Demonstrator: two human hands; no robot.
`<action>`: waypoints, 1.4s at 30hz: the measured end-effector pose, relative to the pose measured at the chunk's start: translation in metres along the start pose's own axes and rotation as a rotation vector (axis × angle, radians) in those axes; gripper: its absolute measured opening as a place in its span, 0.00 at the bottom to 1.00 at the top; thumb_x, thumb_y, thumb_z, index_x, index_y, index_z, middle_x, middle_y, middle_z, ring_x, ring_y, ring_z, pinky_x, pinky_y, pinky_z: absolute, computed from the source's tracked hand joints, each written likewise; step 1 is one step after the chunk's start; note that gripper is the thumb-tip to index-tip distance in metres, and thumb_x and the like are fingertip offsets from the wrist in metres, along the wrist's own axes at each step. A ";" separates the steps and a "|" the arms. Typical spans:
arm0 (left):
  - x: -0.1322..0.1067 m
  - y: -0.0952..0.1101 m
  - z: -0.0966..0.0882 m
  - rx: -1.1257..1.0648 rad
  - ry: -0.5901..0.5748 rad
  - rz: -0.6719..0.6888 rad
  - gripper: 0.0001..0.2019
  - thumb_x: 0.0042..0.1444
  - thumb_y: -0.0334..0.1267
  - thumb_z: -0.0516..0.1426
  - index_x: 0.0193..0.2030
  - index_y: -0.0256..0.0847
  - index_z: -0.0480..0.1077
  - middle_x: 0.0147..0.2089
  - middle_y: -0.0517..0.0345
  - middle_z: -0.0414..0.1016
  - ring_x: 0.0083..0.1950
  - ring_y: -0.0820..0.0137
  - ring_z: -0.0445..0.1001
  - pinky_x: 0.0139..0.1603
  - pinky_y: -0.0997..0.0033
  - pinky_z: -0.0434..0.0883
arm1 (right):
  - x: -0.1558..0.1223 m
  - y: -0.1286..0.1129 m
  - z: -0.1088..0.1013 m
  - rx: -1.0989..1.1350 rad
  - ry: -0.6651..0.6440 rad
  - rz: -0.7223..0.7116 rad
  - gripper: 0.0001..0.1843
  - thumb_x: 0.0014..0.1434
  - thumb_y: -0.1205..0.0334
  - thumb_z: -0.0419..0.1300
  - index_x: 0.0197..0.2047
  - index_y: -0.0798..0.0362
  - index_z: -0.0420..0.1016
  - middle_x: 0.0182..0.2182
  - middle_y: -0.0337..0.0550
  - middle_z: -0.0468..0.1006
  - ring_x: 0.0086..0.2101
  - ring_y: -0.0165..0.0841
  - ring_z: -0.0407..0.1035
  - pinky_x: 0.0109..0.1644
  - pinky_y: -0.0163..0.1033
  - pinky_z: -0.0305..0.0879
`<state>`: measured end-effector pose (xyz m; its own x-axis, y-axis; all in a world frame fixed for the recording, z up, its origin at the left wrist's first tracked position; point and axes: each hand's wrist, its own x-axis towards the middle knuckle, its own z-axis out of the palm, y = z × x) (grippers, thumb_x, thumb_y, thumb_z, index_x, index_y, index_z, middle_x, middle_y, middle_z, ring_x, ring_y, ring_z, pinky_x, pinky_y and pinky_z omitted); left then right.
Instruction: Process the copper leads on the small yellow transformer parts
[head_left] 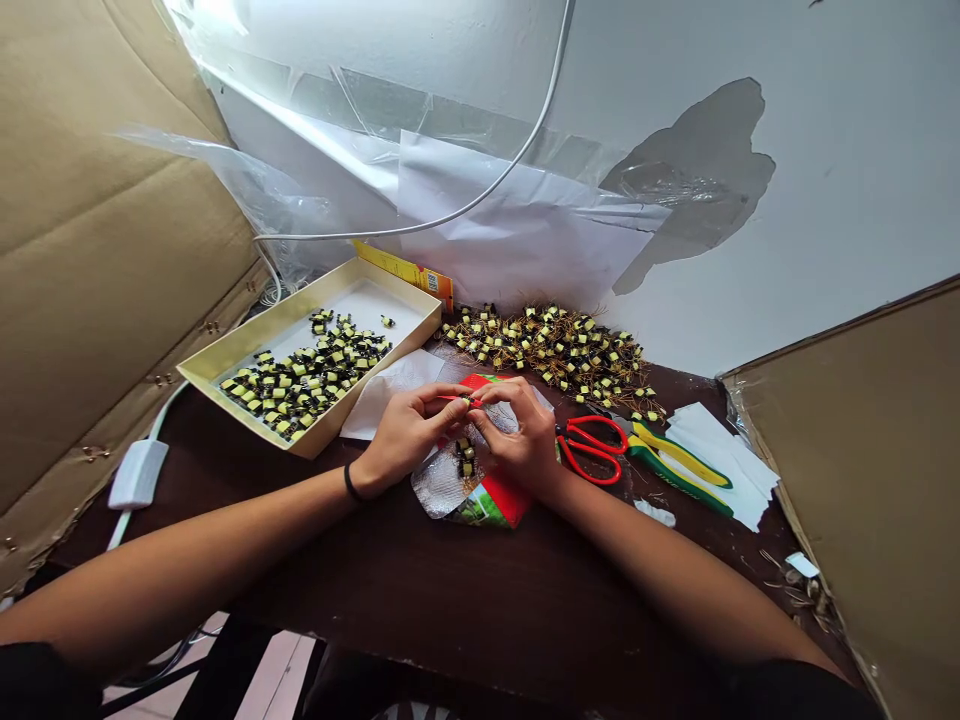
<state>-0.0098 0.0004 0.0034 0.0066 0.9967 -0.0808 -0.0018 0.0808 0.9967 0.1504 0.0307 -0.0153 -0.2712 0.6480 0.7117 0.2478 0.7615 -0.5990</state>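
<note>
My left hand [405, 435], with a black band on its wrist, and my right hand [525, 440] meet at the middle of the table. Their fingertips are pinched together on one small yellow-and-black transformer coil [469, 401]; most of it is hidden by the fingers. A thin red strip shows by the left fingertips, too small to name. Just below the hands, several similar coils [465, 462] lie on a silvery, red and green foil packet [435, 490]. Red-handled scissors [596, 450] lie right beside my right hand.
A shallow cardboard box [307, 445] with many coils stands at left. A heap of coils with copper wires [555, 345] lies at the back. Yellow-green-handled pliers [679, 465] rest on white paper [750, 485] at right. Cardboard walls flank both sides; a white cable [480, 205] hangs behind.
</note>
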 end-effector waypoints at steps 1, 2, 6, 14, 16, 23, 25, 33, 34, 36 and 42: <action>0.000 0.000 0.000 0.001 0.002 0.006 0.27 0.46 0.53 0.65 0.45 0.31 0.75 0.36 0.49 0.81 0.29 0.71 0.75 0.28 0.75 0.72 | 0.000 0.000 0.000 0.001 -0.002 -0.005 0.06 0.57 0.69 0.61 0.37 0.49 0.69 0.34 0.40 0.76 0.37 0.34 0.71 0.44 0.42 0.69; 0.000 -0.001 0.000 0.006 0.003 0.012 0.27 0.46 0.53 0.65 0.45 0.32 0.76 0.37 0.48 0.81 0.30 0.70 0.76 0.29 0.75 0.72 | 0.000 0.000 0.000 -0.001 -0.003 -0.013 0.06 0.57 0.69 0.61 0.37 0.49 0.69 0.34 0.40 0.77 0.37 0.34 0.71 0.44 0.42 0.69; 0.001 -0.004 -0.001 0.039 -0.002 0.048 0.26 0.47 0.53 0.64 0.46 0.32 0.77 0.38 0.48 0.82 0.30 0.69 0.76 0.28 0.74 0.72 | 0.001 -0.001 -0.001 -0.033 -0.005 -0.072 0.06 0.58 0.69 0.60 0.36 0.49 0.68 0.33 0.40 0.77 0.37 0.34 0.71 0.43 0.42 0.69; -0.001 -0.005 -0.001 0.010 -0.008 0.017 0.27 0.47 0.53 0.64 0.47 0.33 0.77 0.39 0.47 0.82 0.31 0.68 0.76 0.27 0.75 0.71 | 0.001 0.000 -0.001 -0.064 -0.019 -0.141 0.06 0.58 0.69 0.59 0.37 0.49 0.69 0.33 0.41 0.77 0.37 0.35 0.70 0.43 0.43 0.70; -0.001 -0.004 -0.001 0.013 -0.009 0.010 0.26 0.46 0.52 0.65 0.46 0.33 0.77 0.39 0.47 0.82 0.30 0.69 0.75 0.26 0.75 0.70 | 0.001 0.000 -0.001 -0.064 -0.032 -0.153 0.06 0.59 0.70 0.59 0.37 0.49 0.69 0.33 0.41 0.78 0.37 0.35 0.70 0.44 0.44 0.70; 0.002 0.000 -0.003 0.025 -0.026 0.081 0.23 0.47 0.51 0.65 0.43 0.33 0.77 0.33 0.51 0.81 0.26 0.73 0.71 0.24 0.77 0.66 | 0.002 -0.003 -0.004 0.199 -0.020 0.116 0.05 0.58 0.65 0.59 0.39 0.49 0.69 0.34 0.41 0.76 0.35 0.33 0.70 0.42 0.42 0.68; 0.003 -0.001 -0.004 0.021 -0.022 0.109 0.22 0.48 0.50 0.64 0.44 0.33 0.77 0.32 0.51 0.80 0.25 0.74 0.70 0.24 0.77 0.66 | 0.003 -0.002 -0.003 0.367 -0.017 0.280 0.06 0.60 0.63 0.57 0.42 0.49 0.68 0.35 0.41 0.76 0.36 0.32 0.71 0.41 0.40 0.68; 0.008 -0.008 -0.005 -0.006 -0.120 0.166 0.25 0.56 0.46 0.60 0.56 0.35 0.66 0.31 0.57 0.74 0.25 0.76 0.67 0.24 0.78 0.65 | 0.009 0.008 0.004 0.636 -0.084 0.691 0.10 0.55 0.55 0.59 0.37 0.51 0.68 0.25 0.34 0.68 0.22 0.25 0.60 0.25 0.33 0.57; 0.008 -0.009 -0.006 -0.003 -0.134 0.172 0.25 0.56 0.46 0.59 0.57 0.35 0.65 0.31 0.58 0.73 0.25 0.76 0.67 0.24 0.78 0.66 | 0.010 0.008 0.003 0.636 -0.092 0.697 0.10 0.54 0.55 0.59 0.37 0.51 0.68 0.24 0.34 0.68 0.22 0.25 0.60 0.25 0.33 0.57; 0.009 -0.011 -0.006 0.019 -0.166 0.181 0.25 0.58 0.46 0.58 0.58 0.36 0.62 0.31 0.58 0.72 0.25 0.76 0.67 0.24 0.77 0.66 | 0.011 0.008 0.003 0.616 -0.122 0.681 0.11 0.53 0.54 0.60 0.36 0.52 0.70 0.25 0.35 0.70 0.23 0.26 0.61 0.27 0.33 0.59; 0.009 -0.013 -0.008 0.087 -0.208 0.206 0.23 0.60 0.45 0.56 0.59 0.38 0.60 0.34 0.56 0.72 0.27 0.75 0.68 0.26 0.76 0.66 | 0.011 0.006 0.001 0.547 -0.159 0.672 0.11 0.52 0.53 0.61 0.32 0.52 0.70 0.24 0.36 0.73 0.26 0.28 0.65 0.30 0.35 0.63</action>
<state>-0.0176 0.0084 -0.0104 0.2198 0.9685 0.1168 0.0606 -0.1330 0.9893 0.1478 0.0428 -0.0118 -0.3644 0.9247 0.1102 -0.0675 0.0918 -0.9935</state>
